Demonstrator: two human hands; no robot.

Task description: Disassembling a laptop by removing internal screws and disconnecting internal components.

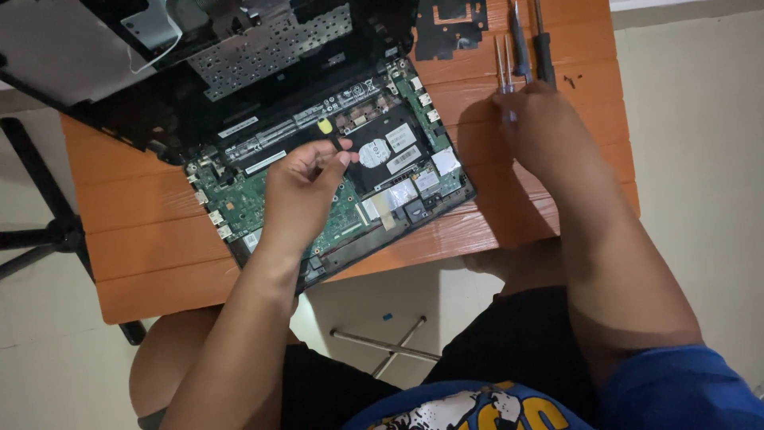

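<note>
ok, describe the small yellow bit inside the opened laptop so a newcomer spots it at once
Start at the orange table and the opened laptop lying on it, its green board bare. Just above the left hand, near the black strip along the board's upper edge, sits the small yellow piece. It is the only yellow thing among green, black and silver parts.
</note>
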